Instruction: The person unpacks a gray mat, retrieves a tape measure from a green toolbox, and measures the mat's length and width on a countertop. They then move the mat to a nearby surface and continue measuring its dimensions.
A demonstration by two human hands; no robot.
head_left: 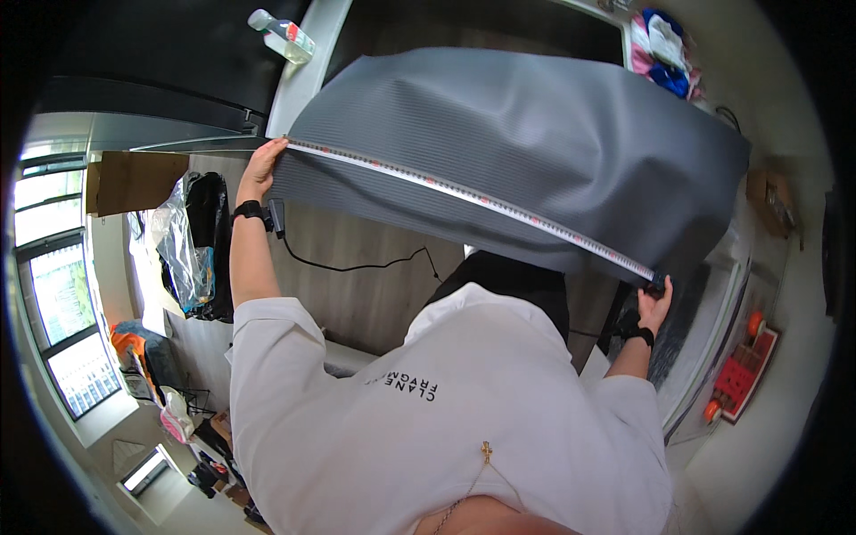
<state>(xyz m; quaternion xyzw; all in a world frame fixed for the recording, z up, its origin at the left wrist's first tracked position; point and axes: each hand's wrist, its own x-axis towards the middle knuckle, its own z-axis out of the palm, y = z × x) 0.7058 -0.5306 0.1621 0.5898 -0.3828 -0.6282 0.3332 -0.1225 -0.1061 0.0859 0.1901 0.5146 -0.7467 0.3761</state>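
Observation:
A steel tape measure (468,192) is pulled out in a slanting line across a grey ribbed sheet (495,100). My left hand (259,167) pinches the free end of the blade at the sheet's left edge. In my right hand (655,304) is the dark tape case (659,282), lower down at the sheet's right side. The blade runs straight between my hands, its marked face up. Folds and dents show in the sheet, which droops at its near edge and reaches close to my legs.
A plastic bottle (284,37) stands on a white ledge (289,100). A black cable (348,269) crosses the wood-look floor (354,234). Bunched cloths (665,53) lie at the far right, above a cardboard box (772,200). Plastic bags (194,247) lie on the left.

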